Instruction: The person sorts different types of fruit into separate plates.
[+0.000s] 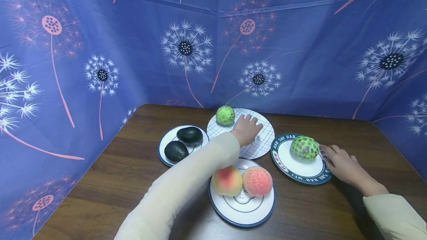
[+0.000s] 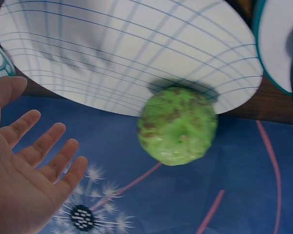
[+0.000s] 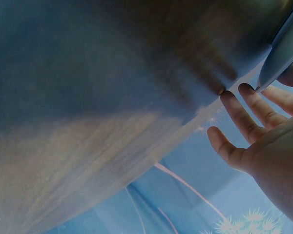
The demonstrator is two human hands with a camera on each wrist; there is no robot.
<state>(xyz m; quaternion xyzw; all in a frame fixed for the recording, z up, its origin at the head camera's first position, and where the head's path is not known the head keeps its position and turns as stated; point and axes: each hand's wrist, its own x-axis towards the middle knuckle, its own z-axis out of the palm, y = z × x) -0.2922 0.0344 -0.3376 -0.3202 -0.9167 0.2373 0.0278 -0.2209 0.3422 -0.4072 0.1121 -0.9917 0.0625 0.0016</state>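
Observation:
My left hand [image 1: 247,129] hangs with spread fingers over the white grid-patterned plate [image 1: 255,154] at the back. To its left on that plate sits a round green, brown-spotted fruit that looks like a custard apple [image 1: 225,115]; the left wrist view shows a gap between this fruit [image 2: 178,126] and the fingers. My right hand [image 1: 345,166] is at the right side of the green-rimmed plate [image 1: 283,166], thumb over the rim and other fingers loosely extended outside it. The thumb tip is right by a second spotted green fruit [image 1: 305,147] on that plate.
Two dark avocados [image 1: 176,151] lie on a blue-rimmed plate [image 1: 163,143] at the left. In front, two peaches [image 1: 257,181] share another blue-rimmed plate [image 1: 241,216], partly under my left sleeve [image 1: 186,180]. A blue dandelion-print cloth [image 1: 300,47] hangs behind the wooden table [image 1: 110,180].

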